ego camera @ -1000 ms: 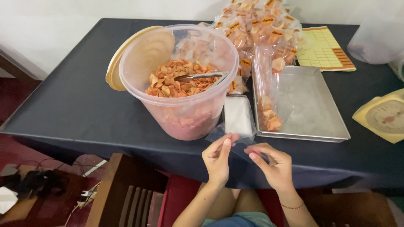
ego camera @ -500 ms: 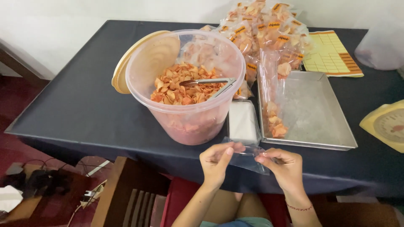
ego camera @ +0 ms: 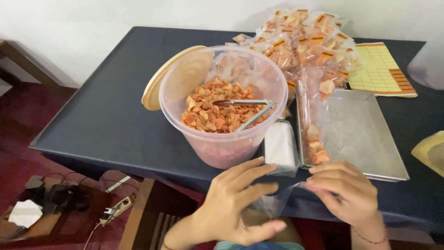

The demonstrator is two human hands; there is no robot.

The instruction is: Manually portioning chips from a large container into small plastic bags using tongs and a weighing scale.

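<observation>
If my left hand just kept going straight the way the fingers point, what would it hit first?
Probably the stack of clear bags just past the left hand's fingertips, beside the tub of chips. Depth is hard to judge, so it might brush the tub wall first.

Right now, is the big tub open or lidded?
Open. The tub has no lid on; its tan lid leans against its left side, and tongs rest on the chips inside.

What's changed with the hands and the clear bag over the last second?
Both hands dropped nearer the table edge. The right hand keeps pinching the clear bag; the left hand has opened, fingers spread beside it. The tub, tongs and tray stayed put.
</observation>
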